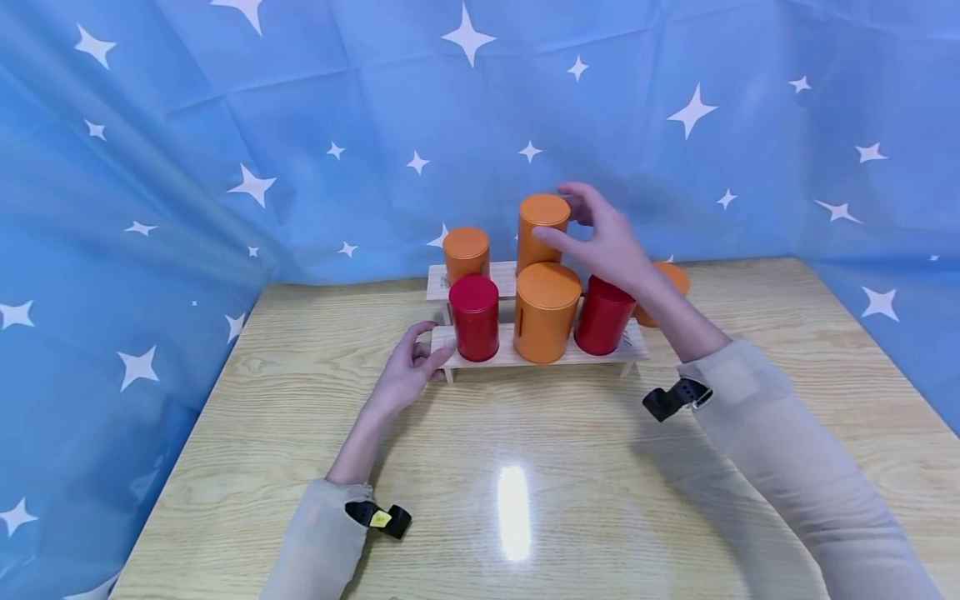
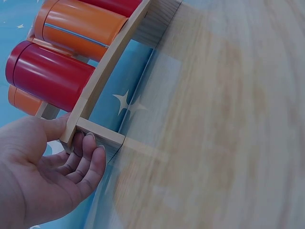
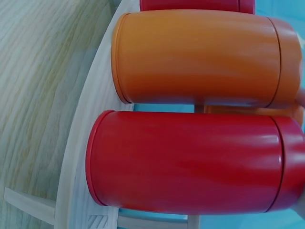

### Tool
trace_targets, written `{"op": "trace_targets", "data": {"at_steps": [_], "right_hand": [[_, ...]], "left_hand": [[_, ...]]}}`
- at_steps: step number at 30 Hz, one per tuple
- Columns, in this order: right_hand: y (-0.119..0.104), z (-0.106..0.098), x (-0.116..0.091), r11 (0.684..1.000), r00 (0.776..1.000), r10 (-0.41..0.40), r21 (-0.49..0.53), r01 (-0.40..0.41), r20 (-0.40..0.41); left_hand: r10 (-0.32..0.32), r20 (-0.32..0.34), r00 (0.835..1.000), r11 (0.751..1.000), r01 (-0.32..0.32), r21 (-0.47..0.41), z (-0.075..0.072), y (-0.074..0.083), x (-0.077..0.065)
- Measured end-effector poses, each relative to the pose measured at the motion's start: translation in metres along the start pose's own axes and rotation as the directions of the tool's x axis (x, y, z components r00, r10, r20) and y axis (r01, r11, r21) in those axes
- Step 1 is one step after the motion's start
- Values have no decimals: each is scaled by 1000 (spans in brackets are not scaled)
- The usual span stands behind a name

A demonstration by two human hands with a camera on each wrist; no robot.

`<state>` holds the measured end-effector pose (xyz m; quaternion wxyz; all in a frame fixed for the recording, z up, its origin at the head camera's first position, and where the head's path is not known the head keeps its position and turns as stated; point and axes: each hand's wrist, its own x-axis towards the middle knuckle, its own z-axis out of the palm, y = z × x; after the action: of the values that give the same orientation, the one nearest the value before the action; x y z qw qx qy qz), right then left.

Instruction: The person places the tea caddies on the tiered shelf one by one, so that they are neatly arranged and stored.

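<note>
My left hand [image 1: 405,372] grips the left end of a two-tier wooden rack [image 1: 442,340]; in the left wrist view its thumb lies over the board [image 2: 99,78] and its fingers curl beneath. With thumb and fingers on either side, my right hand [image 1: 609,248] holds an orange canister [image 1: 542,218] near its top, over the back tier. That canister's base is hidden behind a wider orange canister [image 1: 547,321] on the front tier. A red canister [image 1: 477,325] stands to the left of the wider one and another red canister [image 1: 600,321] to its right, partly under my right wrist.
A smaller orange canister [image 1: 467,254] stands on the back tier at the left. Behind my right forearm, another orange canister [image 1: 673,277] shows in part. The rack stands near the far edge of the wooden table [image 1: 315,400], before a blue star-patterned cloth [image 1: 360,100].
</note>
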<state>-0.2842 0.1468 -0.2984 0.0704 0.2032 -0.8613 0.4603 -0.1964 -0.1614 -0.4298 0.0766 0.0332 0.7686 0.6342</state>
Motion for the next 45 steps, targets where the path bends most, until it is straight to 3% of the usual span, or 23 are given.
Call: {"op": "trace_targets", "data": {"at_steps": [11,23,37,45], "right_hand": [[-1,-16,-10,997,997,-37,64,41,-65],[23,-47,-23,997,990,-10,68,19,-141],[68,-77,-43,993,978,118,-10,-121,-170],[89,-88,-59,975,974,181,-101,-196,-138]], "left_hand": [[-4,5,1000,1000,4,-9,1,0,1],[-3,9,1000,1000,4,-14,0,-1,1],[-1,8,1000,1000,1,-5,-1,-2,1],[1,12,1000,1000,-1,-9,-1,-2,1]]}}
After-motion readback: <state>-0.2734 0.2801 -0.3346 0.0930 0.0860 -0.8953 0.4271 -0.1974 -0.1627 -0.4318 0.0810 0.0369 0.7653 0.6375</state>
